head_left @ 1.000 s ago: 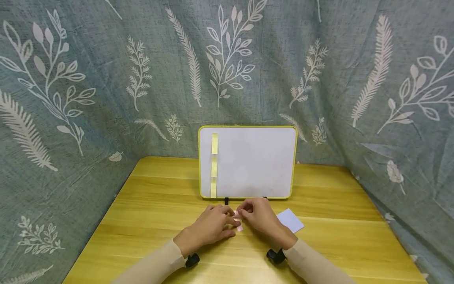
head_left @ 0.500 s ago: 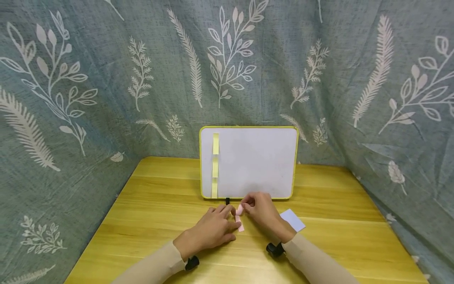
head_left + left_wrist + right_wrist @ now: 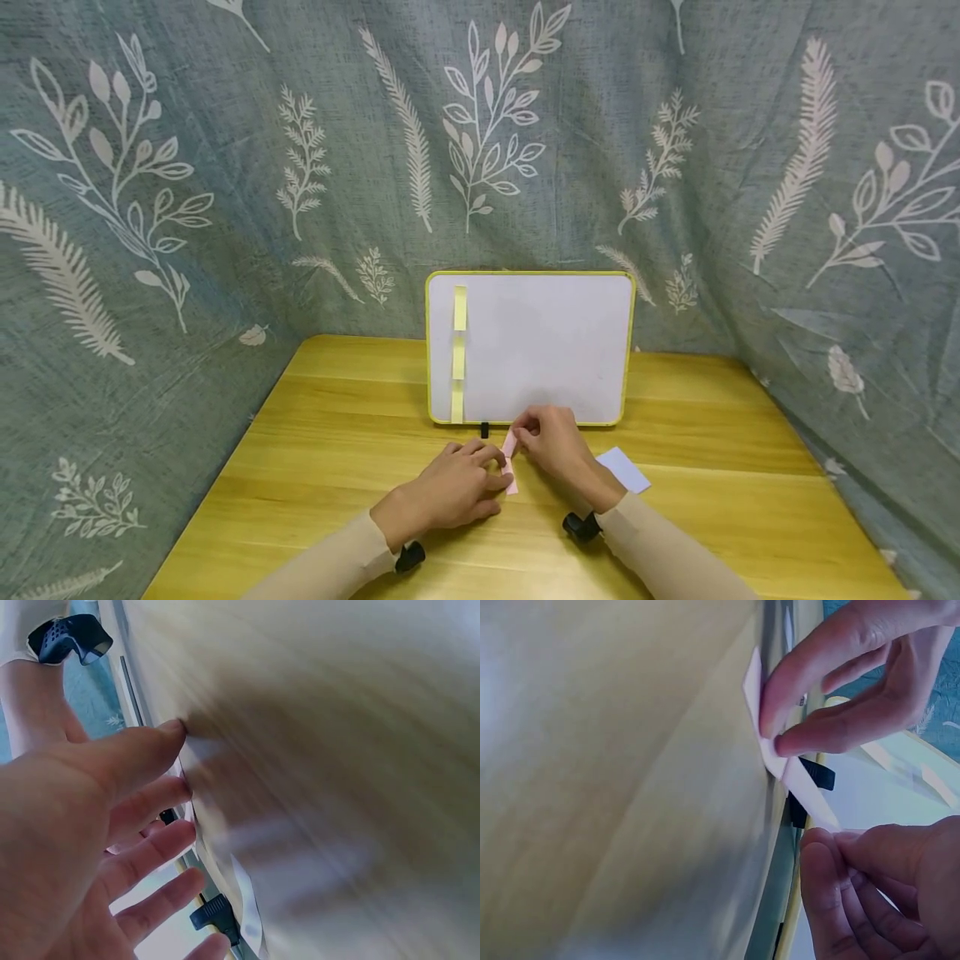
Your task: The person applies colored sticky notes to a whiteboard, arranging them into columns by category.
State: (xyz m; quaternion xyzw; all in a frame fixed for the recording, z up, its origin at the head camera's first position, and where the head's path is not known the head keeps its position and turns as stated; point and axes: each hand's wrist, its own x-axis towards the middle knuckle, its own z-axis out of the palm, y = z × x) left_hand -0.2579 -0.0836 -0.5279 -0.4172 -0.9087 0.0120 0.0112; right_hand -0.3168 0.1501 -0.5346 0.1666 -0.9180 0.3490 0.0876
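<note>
A pink paper strip (image 3: 511, 485) lies on the wooden table in front of the whiteboard (image 3: 536, 350). My left hand (image 3: 453, 492) rests beside it with fingers spread, and its fingertips press the strip down. In the right wrist view, a second pink length (image 3: 808, 796) slants up from those fingertips. My right hand (image 3: 557, 446) pinches its raised end between thumb and index finger, close to the board's lower edge. Three pale yellow paper strips (image 3: 460, 308) run down the board's left side in a column.
The yellow-framed board stands upright on black feet (image 3: 484, 430). A pale bluish-white square of paper (image 3: 627, 470) lies right of my right wrist. Leaf-patterned grey-green cloth (image 3: 360, 167) hangs behind and at both sides of the table (image 3: 300, 500).
My right hand has moved slightly up and toward the board, lifting the pink strip's end from a curl to a nearly straight slant. My left hand has stayed in place on the paper.
</note>
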